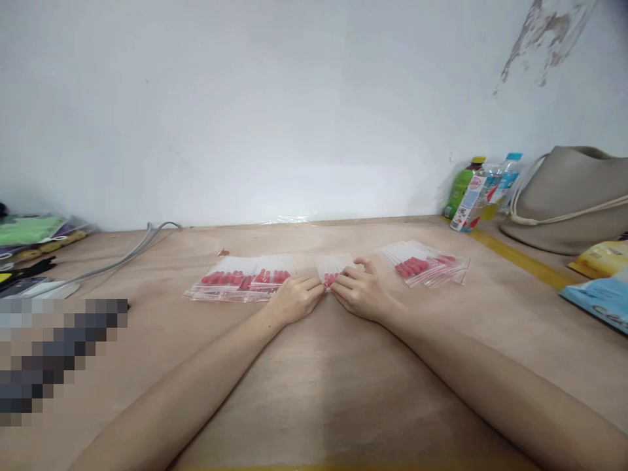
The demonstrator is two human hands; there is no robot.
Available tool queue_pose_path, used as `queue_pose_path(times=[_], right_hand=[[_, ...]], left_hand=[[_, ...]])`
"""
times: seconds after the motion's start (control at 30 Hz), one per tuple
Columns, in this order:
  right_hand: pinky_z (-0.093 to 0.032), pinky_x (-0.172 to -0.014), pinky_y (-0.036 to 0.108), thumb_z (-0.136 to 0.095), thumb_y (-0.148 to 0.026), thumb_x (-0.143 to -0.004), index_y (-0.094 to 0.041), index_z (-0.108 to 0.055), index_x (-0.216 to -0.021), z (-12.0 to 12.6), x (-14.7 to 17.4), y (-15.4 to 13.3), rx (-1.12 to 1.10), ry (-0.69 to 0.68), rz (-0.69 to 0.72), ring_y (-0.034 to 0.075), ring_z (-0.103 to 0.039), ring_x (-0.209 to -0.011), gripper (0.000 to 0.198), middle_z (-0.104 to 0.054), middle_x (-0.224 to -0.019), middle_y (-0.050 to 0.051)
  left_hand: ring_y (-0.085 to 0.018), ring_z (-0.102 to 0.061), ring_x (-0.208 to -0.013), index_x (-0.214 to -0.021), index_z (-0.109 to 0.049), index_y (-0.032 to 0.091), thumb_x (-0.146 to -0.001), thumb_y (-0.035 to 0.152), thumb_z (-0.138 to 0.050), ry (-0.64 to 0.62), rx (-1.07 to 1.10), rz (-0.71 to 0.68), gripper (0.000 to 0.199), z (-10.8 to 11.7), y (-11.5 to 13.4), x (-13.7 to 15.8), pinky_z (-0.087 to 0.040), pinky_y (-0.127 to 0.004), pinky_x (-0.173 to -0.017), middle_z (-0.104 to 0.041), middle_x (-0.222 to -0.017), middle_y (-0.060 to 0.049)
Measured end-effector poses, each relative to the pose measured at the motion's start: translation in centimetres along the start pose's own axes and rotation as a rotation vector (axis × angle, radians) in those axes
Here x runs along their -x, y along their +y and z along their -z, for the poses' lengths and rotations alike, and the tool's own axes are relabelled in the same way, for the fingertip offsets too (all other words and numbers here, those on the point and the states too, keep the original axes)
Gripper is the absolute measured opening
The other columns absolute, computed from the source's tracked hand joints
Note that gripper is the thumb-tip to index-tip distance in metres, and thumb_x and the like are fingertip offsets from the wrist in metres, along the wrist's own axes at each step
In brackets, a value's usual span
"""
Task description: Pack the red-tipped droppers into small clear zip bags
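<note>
From the head camera, the left hand [294,297] and the right hand [360,291] met at mid-table, both pinching one small clear bag [332,268] of red pieces (its lower edge hidden by fingers). A pile of filled bags [243,278] lay just left; another fanned stack [424,263] lay right. Bottles [478,190] stood by the wall, beside a beige handbag [569,196].
</note>
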State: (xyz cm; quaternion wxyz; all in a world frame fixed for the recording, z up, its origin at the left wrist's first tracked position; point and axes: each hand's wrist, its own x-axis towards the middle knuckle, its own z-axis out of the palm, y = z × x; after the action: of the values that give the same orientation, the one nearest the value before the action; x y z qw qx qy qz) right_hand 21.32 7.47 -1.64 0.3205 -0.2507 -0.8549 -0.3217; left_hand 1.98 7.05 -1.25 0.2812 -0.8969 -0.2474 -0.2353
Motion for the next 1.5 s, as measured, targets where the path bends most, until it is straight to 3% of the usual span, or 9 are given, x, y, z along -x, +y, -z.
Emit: queue_pose_path(times=[0.33,0.57,0.73,0.8,0.87,1.0,1.1,1.27,1.5], right_hand=[[-0.021,-0.089,0.037,-0.044,-0.015,-0.085,-0.018,-0.06,-0.069,2.5,3.4,3.2,0.043,-0.07,-0.035,0.01,-0.048,-0.067,0.023,-0.061,-0.063,-0.002],[-0.022,-0.089,0.035,-0.041,-0.015,-0.086,-0.019,-0.061,-0.068,2.6,3.7,2.9,0.0,-0.106,-0.128,0.01,-0.05,-0.066,0.028,-0.062,-0.063,-0.001],[-0.026,-0.089,0.035,-0.047,-0.034,-0.084,-0.022,-0.063,-0.088,2.9,3.9,2.5,-0.169,-0.172,-0.135,0.014,-0.053,-0.081,0.02,-0.066,-0.082,0.002],[-0.025,-0.091,0.041,-0.046,-0.046,-0.082,-0.02,-0.06,-0.102,3.0,4.2,2.5,-0.113,-0.214,-0.233,0.021,-0.05,-0.096,0.036,-0.062,-0.101,0.009],[-0.019,-0.093,0.051,-0.039,-0.051,-0.082,-0.017,-0.057,-0.109,3.0,4.6,2.6,0.045,-0.263,-0.449,0.029,-0.043,-0.108,0.047,-0.054,-0.116,0.015],[-0.012,-0.089,0.064,-0.024,-0.054,-0.085,-0.015,-0.063,-0.095,2.6,5.5,3.1,0.165,-0.445,-0.767,0.036,-0.04,-0.11,0.056,-0.055,-0.111,0.019],[-0.015,-0.089,0.063,-0.021,-0.055,-0.085,-0.016,-0.064,-0.095,2.2,5.6,3.1,0.097,-0.518,-0.761,0.034,-0.045,-0.106,0.059,-0.057,-0.108,0.017],[-0.031,-0.086,0.05,-0.026,-0.056,-0.084,-0.017,-0.058,-0.107,1.9,4.5,1.8,-0.005,-0.486,-0.691,0.032,-0.047,-0.106,0.056,-0.056,-0.114,0.016],[-0.03,-0.089,0.052,-0.034,-0.053,-0.084,-0.018,-0.05,-0.118,1.4,1.8,-0.9,-0.222,-0.445,-0.524,0.032,-0.042,-0.113,0.051,-0.05,-0.124,0.012]], left_hand=[[-0.014,-0.058,-0.067,-0.075,-0.058,0.016,-0.089,0.017,-0.038,0.0,0.053,0.037,0.025,-0.2,0.0,0.4,-0.045,-0.024,-0.062,-0.06,-0.07,-0.004],[-0.016,-0.057,-0.07,-0.075,-0.056,0.016,-0.088,0.024,-0.041,-0.001,0.057,0.122,0.022,0.2,0.3,-0.1,-0.047,-0.028,-0.065,-0.059,-0.071,-0.004],[-0.026,-0.055,-0.091,-0.093,-0.055,0.011,-0.082,0.031,-0.051,0.003,0.037,0.198,0.024,0.3,0.6,-0.9,-0.047,-0.039,-0.075,-0.057,-0.101,-0.016],[-0.024,-0.053,-0.101,-0.098,-0.055,0.014,-0.083,0.023,-0.048,-0.017,0.056,0.145,0.019,-0.1,0.6,-1.1,-0.047,-0.037,-0.082,-0.054,-0.114,-0.013],[-0.019,-0.055,-0.099,-0.095,-0.056,0.016,-0.086,0.016,-0.043,-0.038,0.081,0.09,0.017,-0.5,0.6,-1.0,-0.048,-0.031,-0.083,-0.057,-0.111,-0.008],[-0.015,-0.061,-0.084,-0.089,-0.057,0.015,-0.087,0.012,-0.038,-0.052,0.097,0.069,0.02,-0.9,0.6,-0.8,-0.052,-0.026,-0.071,-0.063,-0.097,-0.006],[-0.017,-0.062,-0.084,-0.093,-0.056,0.012,-0.086,0.011,-0.037,-0.045,0.082,0.088,0.02,-0.6,0.3,-0.6,-0.053,-0.028,-0.069,-0.062,-0.1,-0.009],[-0.019,-0.06,-0.093,-0.102,-0.052,0.012,-0.087,0.011,-0.033,-0.025,0.058,0.156,0.024,1.3,-2.6,0.3,-0.051,-0.032,-0.078,-0.058,-0.108,-0.012],[-0.016,-0.062,-0.081,-0.096,-0.054,0.018,-0.088,0.017,-0.033,-0.106,0.06,0.205,0.022,4.5,-6.1,4.4,-0.051,-0.028,-0.069,-0.061,-0.101,-0.006]])
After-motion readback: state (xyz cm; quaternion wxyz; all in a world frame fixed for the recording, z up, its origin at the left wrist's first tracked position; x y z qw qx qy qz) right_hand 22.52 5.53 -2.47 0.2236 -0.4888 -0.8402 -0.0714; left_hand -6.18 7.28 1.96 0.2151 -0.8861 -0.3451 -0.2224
